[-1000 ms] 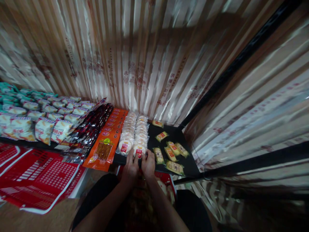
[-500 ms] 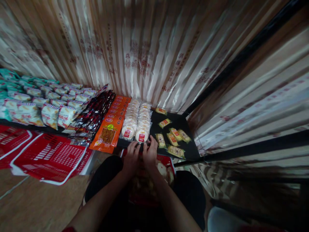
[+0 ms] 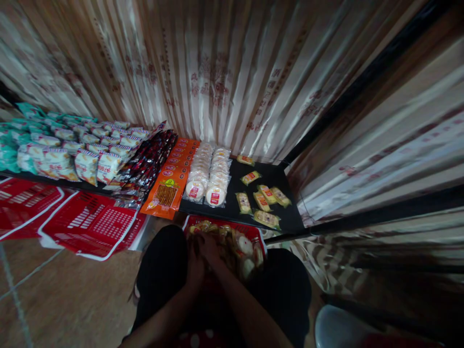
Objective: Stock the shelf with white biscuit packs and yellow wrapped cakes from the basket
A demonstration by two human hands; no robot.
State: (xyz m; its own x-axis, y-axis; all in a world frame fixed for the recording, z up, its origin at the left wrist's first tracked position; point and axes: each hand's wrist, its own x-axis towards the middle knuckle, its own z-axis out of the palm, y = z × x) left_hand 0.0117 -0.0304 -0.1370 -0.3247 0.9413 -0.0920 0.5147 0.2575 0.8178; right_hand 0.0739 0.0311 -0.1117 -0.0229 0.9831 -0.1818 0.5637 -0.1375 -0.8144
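Note:
Between my knees sits a red container (image 3: 264, 240) full of wrapped snacks, some yellowish and some round and white (image 3: 244, 245). My left hand (image 3: 195, 259) and my right hand (image 3: 210, 248) reach down into its left part, close together. Shadow hides most of their fingers, so whether they hold anything cannot be made out. Just beyond, on a black shelf (image 3: 235, 212), two rows of wrapped round white crackers (image 3: 215, 192) stand stacked on edge. To their right lie several small yellow snack packets (image 3: 267, 219), loosely scattered.
Left of the crackers are an orange snack bag (image 3: 167, 191), dark shiny packets (image 3: 148, 162), white packets (image 3: 86, 165) and green ones (image 3: 7, 153). Red printed bags (image 3: 92, 224) hang below the shelf. A pleated curtain (image 3: 217, 63) backs it; a dark bar (image 3: 348, 106) slants at right.
Both hands have drawn back from the front of the cracker rows and dropped into the red container. The view has shifted slightly, and the shelf goods look otherwise the same.

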